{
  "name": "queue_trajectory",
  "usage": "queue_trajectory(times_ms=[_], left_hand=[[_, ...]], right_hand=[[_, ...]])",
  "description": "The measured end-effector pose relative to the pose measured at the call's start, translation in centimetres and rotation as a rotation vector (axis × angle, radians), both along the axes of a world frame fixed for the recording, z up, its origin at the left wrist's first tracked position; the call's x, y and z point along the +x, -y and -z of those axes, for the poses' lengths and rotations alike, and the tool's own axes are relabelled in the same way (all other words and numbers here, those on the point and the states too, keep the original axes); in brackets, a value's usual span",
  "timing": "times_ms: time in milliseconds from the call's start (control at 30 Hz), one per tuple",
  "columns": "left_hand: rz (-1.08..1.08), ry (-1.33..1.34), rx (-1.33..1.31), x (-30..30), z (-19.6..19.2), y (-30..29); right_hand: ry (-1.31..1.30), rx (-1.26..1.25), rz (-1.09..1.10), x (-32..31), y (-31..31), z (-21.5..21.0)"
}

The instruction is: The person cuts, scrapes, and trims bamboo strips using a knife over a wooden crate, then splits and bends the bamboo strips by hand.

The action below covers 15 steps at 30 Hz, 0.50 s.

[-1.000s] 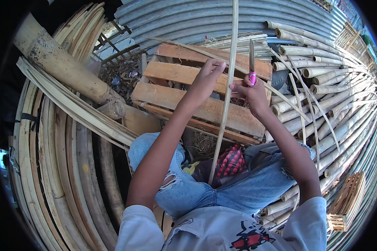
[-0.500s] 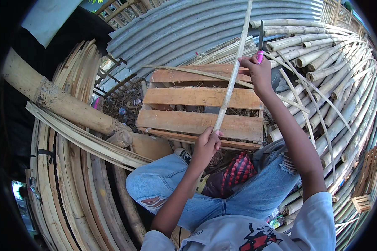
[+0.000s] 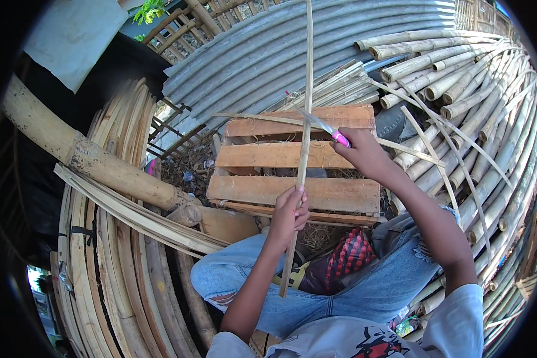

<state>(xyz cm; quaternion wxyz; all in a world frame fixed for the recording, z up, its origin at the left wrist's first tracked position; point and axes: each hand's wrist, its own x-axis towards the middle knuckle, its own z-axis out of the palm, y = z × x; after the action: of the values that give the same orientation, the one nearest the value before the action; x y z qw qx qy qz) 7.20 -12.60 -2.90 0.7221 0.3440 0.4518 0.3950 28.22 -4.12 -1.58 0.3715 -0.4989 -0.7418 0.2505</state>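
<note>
A long, pale bamboo strip [image 3: 305, 149] stands nearly upright in front of me, its lower end reaching down over my lap. My left hand [image 3: 289, 216] is wrapped around it below the middle. In my right hand [image 3: 364, 154] is a knife [image 3: 322, 124] with a pink handle, gripped in closed fingers. The blade points up and left, and its tip end lies at the strip; whether it touches cannot be made out. Beneath both hands is a slatted wooden crate [image 3: 292, 156] of orange-brown boards, with a second thin strip [image 3: 262, 118] lying across its far side.
Stacked bamboo poles [image 3: 453, 89] fill the right side, with loose strips [image 3: 444, 146] on them. A thick bamboo pole [image 3: 101, 161] slants in at left above split bamboo lengths [image 3: 110, 268]. Corrugated metal sheeting [image 3: 244, 71] stands behind the crate. A dark red-dotted bundle [image 3: 343, 259] lies between my legs.
My right hand has come down with the knife, which has swung from upright to pointing left at the strip. The strip has tilted more upright, and its lower end now shows below my left hand.
</note>
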Motion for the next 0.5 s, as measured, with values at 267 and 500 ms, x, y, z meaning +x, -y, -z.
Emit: queue_trajectory(times_ms=[267,500], left_hand=[[-0.084,-0.882,0.639,2.9,0.9,-0.5],[-0.135,-0.842,0.586,3.6,2.5,-0.4]], right_hand=[[0.473,0.072,-0.043,-2.8,2.5,1.7],[0.587,0.195,0.003,-2.5,1.3,3.6]])
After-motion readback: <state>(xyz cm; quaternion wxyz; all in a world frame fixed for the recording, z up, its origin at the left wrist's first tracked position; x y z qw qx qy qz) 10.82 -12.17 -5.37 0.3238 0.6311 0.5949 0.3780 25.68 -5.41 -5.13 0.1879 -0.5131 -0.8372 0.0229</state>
